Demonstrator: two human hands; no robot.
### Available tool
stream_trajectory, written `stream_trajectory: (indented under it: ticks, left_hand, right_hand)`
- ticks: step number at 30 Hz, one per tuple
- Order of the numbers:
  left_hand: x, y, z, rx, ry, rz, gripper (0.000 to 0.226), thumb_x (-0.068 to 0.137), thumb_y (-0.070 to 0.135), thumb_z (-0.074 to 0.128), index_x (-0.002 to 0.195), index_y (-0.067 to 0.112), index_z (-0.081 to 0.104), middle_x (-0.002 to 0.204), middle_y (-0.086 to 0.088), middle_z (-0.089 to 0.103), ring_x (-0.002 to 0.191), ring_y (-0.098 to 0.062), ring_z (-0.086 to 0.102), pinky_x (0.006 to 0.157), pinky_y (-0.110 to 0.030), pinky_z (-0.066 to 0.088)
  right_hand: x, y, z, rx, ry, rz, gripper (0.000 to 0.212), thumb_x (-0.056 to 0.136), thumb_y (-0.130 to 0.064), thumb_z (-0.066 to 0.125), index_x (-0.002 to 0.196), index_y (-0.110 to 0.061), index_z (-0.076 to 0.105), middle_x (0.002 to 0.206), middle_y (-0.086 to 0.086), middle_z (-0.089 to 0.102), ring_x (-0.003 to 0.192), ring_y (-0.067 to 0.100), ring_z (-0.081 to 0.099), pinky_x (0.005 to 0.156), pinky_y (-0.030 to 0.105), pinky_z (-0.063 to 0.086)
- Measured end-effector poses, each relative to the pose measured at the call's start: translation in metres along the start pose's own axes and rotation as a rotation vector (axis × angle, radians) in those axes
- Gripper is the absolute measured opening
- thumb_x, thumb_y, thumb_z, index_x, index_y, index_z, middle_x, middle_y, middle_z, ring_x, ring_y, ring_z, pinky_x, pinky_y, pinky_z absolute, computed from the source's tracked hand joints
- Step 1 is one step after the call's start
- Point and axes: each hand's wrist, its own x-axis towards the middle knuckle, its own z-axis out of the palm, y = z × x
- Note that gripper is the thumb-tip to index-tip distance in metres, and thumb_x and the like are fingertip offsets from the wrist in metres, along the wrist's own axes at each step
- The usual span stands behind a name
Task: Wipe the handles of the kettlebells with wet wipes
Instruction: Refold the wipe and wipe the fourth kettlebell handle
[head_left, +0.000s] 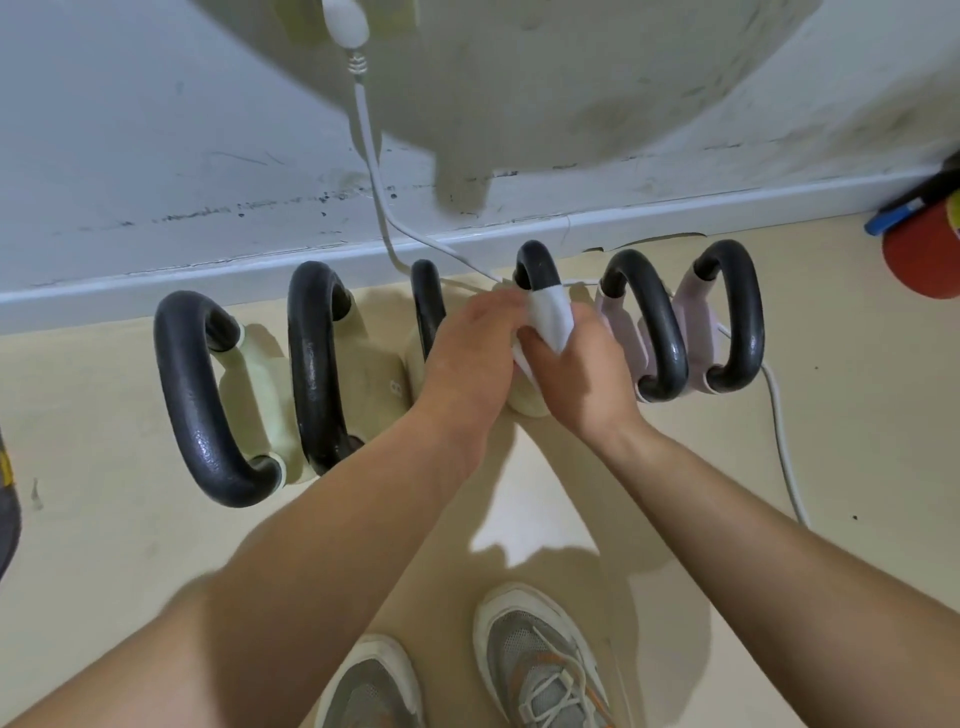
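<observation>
— Beige floor (104, 519) along a pale grey-blue wall (156, 130), right? Where is the wipe?

— Yes. The white wet wipe (551, 312) is wrapped round the near side of the black curved metal handle (537, 262) of a cream kettlebell (530, 404). That one stands fourth from the left in a row of six by the wall.

— And the hands?

— The right hand (576, 364) grips the wipe against that handle. Its fingers (584, 319) and thumb are curled round the cloth, pinching it. The left hand (467, 343) is just left of the handle, touching the wipe's edge. Its fingers are bent and blurred, so I cannot tell whether they hold anything.

— What stands around that kettlebell?

— To its left are three more cream kettlebells (260, 374) with black handles. To its right are two pale pink kettlebells (623, 332), close together. Behind it a white cable (371, 156) drops from a white plug (345, 21) on the wall. It passes the handle and runs off along the floor to the right. Far to the right lies a red round object (922, 254). In front, nearest the camera, is a pair of grey sneakers (540, 660).
</observation>
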Motion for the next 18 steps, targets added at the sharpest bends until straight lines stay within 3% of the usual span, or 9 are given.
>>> stream_trajectory:
  ticks: [3, 5, 8, 11, 14, 16, 18]
  left_hand:
    - [-0.003, -0.009, 0.003, 0.17, -0.007, 0.101, 0.029, 0.092, 0.013, 0.053, 0.105, 0.024, 0.076, 0.107, 0.005, 0.072, 0.099, -0.01, 0.065, 0.089, -0.02, 0.05]
    - [-0.006, -0.015, 0.004, 0.24, -0.015, 0.171, 0.029, 0.097, 0.015, 0.051, 0.112, 0.024, 0.073, 0.107, 0.015, 0.068, 0.091, 0.012, 0.061, 0.072, -0.001, 0.042]
    - [-0.008, -0.024, 0.007, 0.287, -0.05, 0.27, 0.03, 0.099, 0.015, 0.05, 0.121, 0.022, 0.069, 0.1, 0.026, 0.06, 0.081, 0.029, 0.051, 0.067, 0.007, 0.034]
    - [-0.007, -0.03, 0.008, 0.45, -0.036, 0.388, 0.035, 0.094, 0.013, 0.058, 0.127, 0.023, 0.065, 0.1, 0.03, 0.057, 0.088, 0.023, 0.053, 0.074, 0.007, 0.033]
    - [0.0, -0.032, 0.008, 0.546, 0.056, 0.466, 0.04, 0.087, 0.009, 0.067, 0.123, 0.026, 0.067, 0.112, 0.014, 0.065, 0.095, 0.003, 0.059, 0.076, 0.005, 0.037]
    - [0.007, -0.026, 0.009, 0.536, 0.097, 0.517, 0.032, 0.086, 0.006, 0.066, 0.108, 0.029, 0.07, 0.109, 0.012, 0.066, 0.094, 0.002, 0.061, 0.076, 0.0, 0.042]
    - [0.015, -0.013, 0.009, 0.564, 0.169, 0.591, 0.026, 0.085, 0.005, 0.065, 0.091, 0.03, 0.068, 0.099, 0.016, 0.062, 0.091, 0.004, 0.059, 0.082, -0.008, 0.045]
  right_hand:
    - [-0.013, 0.0, -0.008, 0.305, -0.104, -0.039, 0.016, 0.093, -0.023, 0.06, 0.094, -0.007, 0.062, 0.075, -0.001, 0.062, 0.069, 0.011, 0.06, 0.065, 0.034, 0.048]
    - [-0.024, -0.001, -0.015, 0.578, -0.171, -0.039, 0.019, 0.094, -0.011, 0.055, 0.11, -0.002, 0.06, 0.086, 0.002, 0.065, 0.083, 0.013, 0.065, 0.072, 0.03, 0.054]
    - [-0.04, 0.004, -0.025, 0.681, -0.168, -0.092, 0.033, 0.094, -0.004, 0.051, 0.126, -0.008, 0.058, 0.101, -0.002, 0.071, 0.103, 0.014, 0.07, 0.082, 0.024, 0.054]
    - [-0.05, 0.014, -0.026, 0.669, -0.083, -0.126, 0.04, 0.091, -0.016, 0.053, 0.131, -0.018, 0.058, 0.118, 0.005, 0.069, 0.116, 0.025, 0.066, 0.096, 0.043, 0.055]
    - [-0.057, 0.022, -0.023, 0.619, -0.038, -0.174, 0.038, 0.094, -0.017, 0.055, 0.132, -0.023, 0.055, 0.125, 0.016, 0.063, 0.118, 0.034, 0.063, 0.098, 0.058, 0.051]
    - [-0.055, 0.021, -0.025, 0.649, -0.042, -0.198, 0.042, 0.092, -0.01, 0.054, 0.134, -0.019, 0.054, 0.126, 0.019, 0.062, 0.119, 0.035, 0.063, 0.098, 0.057, 0.053]
    - [-0.047, 0.017, -0.033, 0.679, -0.034, -0.181, 0.044, 0.091, -0.002, 0.052, 0.133, -0.013, 0.053, 0.125, 0.017, 0.064, 0.118, 0.03, 0.064, 0.097, 0.046, 0.055]
